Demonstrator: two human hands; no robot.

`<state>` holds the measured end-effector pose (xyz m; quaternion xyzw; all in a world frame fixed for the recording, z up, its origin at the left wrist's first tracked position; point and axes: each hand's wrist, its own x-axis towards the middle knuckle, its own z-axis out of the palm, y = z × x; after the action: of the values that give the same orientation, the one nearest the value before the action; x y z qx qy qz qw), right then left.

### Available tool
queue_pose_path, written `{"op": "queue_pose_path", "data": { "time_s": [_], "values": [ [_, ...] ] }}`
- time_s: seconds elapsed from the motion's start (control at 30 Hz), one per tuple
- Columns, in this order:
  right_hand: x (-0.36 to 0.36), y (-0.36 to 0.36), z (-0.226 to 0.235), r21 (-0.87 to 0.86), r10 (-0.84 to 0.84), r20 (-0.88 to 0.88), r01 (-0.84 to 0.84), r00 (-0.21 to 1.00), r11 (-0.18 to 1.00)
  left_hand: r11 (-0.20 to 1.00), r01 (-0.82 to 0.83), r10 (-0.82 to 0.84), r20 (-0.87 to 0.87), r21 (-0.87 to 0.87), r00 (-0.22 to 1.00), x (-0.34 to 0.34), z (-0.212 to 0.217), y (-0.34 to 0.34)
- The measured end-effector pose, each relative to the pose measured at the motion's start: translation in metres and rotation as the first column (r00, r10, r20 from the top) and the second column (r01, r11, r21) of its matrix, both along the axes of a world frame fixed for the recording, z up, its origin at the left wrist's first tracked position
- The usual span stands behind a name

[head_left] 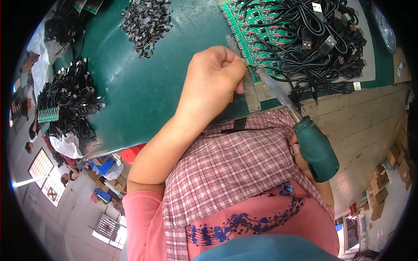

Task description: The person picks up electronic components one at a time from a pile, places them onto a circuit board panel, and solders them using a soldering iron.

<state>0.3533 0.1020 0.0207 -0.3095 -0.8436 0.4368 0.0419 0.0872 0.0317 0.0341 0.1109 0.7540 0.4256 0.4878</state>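
Observation:
My left hand (215, 76) is closed in a pinch at the near left corner of a panel of green circuit boards (246, 32). Whatever its fingertips hold is too small to make out. A soldering iron (320, 150) with a green handle and metal shaft slants across the table edge, its tip at the boards beside my left fingertips. My right hand (297, 150) grips it, mostly hidden behind the handle. Red and black wires run from the boards to a heap of black USB cables (305, 56). A dull metal strip (250, 93) lies along the boards' left side.
A pile of small metal connectors (146, 24) sits on the green table (130, 104). Bundled black cables (72, 98) with more green boards lie at the left edge. A clear plastic-wrapped roll (384, 28) is at far right. Cardboard boxes (379, 187) stand beyond, lower right.

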Motion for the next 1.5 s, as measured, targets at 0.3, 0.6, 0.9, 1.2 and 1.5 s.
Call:
{"op": "queue_pose_path", "data": {
  "time_s": [0.3,0.6,0.9,1.2,1.5],
  "values": [
    [-0.001,0.004,0.01,-0.005,0.06,0.109,-0.06,0.992,0.998,1.0,-0.004,0.004,0.013,0.012,1.0,0.0,0.003,-0.003],
    [-0.019,0.003,0.019,-0.307,-0.155,-0.075,0.125,0.985,0.944,0.944,-0.279,0.327,-0.42,0.173,0.847,-0.053,0.003,-0.07],
    [-0.025,-0.003,0.017,-0.288,-0.144,-0.102,0.109,0.984,0.951,0.99,-0.137,0.022,-0.946,-0.024,0.325,-0.078,-0.02,-0.098],
    [-0.031,-0.006,0.022,-0.334,-0.179,-0.055,0.151,0.982,0.93,0.986,-0.104,-0.1,-0.956,-0.133,0.275,-0.078,-0.02,-0.09],
    [-0.036,0.001,0.027,-0.262,-0.099,-0.014,0.092,0.995,0.961,0.997,-0.011,-0.062,-0.933,-0.071,0.355,-0.078,-0.017,-0.097]
  ]
}}
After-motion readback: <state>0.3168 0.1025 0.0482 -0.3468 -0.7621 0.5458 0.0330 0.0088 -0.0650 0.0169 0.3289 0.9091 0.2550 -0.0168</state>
